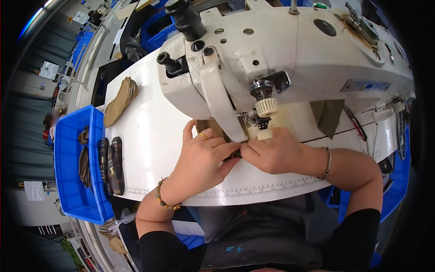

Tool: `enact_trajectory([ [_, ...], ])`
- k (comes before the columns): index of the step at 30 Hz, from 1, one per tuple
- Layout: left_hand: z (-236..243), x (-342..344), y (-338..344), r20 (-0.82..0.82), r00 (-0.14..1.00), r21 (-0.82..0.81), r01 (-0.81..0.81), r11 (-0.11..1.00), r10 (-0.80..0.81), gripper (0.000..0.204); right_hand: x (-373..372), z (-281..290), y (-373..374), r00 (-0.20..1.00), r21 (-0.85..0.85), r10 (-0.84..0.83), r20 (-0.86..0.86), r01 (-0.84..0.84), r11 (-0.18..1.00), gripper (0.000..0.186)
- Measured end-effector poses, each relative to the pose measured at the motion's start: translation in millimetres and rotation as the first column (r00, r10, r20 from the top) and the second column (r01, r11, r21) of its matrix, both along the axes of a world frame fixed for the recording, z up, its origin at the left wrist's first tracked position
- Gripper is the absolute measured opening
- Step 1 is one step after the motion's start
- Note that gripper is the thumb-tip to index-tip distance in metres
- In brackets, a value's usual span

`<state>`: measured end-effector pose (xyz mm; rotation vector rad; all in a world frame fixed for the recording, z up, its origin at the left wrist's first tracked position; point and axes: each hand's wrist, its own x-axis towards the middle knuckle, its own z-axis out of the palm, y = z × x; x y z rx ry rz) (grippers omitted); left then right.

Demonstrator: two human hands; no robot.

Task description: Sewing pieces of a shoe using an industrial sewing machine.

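A white industrial sewing machine [258, 50] stands over the white table. Under its head, partly hidden by my left hand and the machine's presser arm, lies a brown curved fabric piece [209, 126]. A dark edge of it shows between my fingertips. My left hand [201, 156], with a ring and a beaded bracelet, pinches that edge between thumb and fingers. Just right of it, my right hand [274, 152] is closed with its fingertips against the same edge, close to the needle area. The needle itself is hidden.
A stack of tan sole-shaped pieces [120, 103] lies at the table's left. Plaid shoe pieces [111, 165] rest beside a blue bin [61, 181] holding brown pieces. To the right are an olive fabric piece [328, 117] and a red-handled tool [358, 127]. A ruler strip [244, 189] runs along the front edge.
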<state>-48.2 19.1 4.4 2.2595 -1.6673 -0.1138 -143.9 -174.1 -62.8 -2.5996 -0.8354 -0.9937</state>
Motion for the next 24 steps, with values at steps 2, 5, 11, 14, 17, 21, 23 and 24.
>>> enact_trajectory([
  [2, 1, -1, 1, 0.030, 1.000, -0.014, -0.005, 1.000, 0.005, 0.025, -6, -5, 6, 0.998, -0.007, -0.066, 0.008, 0.066, 0.998, 0.011],
  [5, 1, -4, 1, 0.107, 0.994, -0.042, -0.029, 0.999, 0.034, 0.026, -12, 0, 8, 0.993, -0.038, -0.117, -0.034, 0.116, 0.993, 0.010],
  [11, -11, -19, -4, 0.320, 0.942, -0.157, -0.057, 0.986, 0.105, 0.023, -12, -3, 8, 0.991, -0.135, -0.103, -0.080, 0.092, 0.987, 0.012],
  [14, -21, -18, -8, 0.286, 0.955, -0.197, -0.020, 0.980, 0.076, 0.021, -12, 1, 8, 0.987, -0.107, -0.065, -0.148, 0.050, 0.993, 0.013],
  [17, -26, -14, -10, 0.170, 0.985, -0.197, -0.004, 0.980, 0.038, 0.018, -20, 0, 16, 0.982, -0.175, -0.125, -0.142, 0.100, 0.980, 0.014],
  [21, -28, -12, -14, 0.071, 0.997, -0.202, -0.026, 0.979, 0.041, 0.016, -25, 5, 16, 0.972, -0.165, -0.095, -0.215, 0.060, 0.984, 0.017],
  [23, -29, -11, -15, 0.044, 0.998, -0.203, -0.028, 0.979, 0.038, 0.015, -25, 3, 16, 0.974, -0.122, -0.086, -0.211, 0.061, 0.991, 0.019],
  [24, -28, -10, -15, 0.023, 0.999, -0.203, -0.031, 0.979, 0.037, 0.015, -24, 4, 16, 0.973, -0.123, -0.085, -0.213, 0.060, 0.991, 0.019],
])
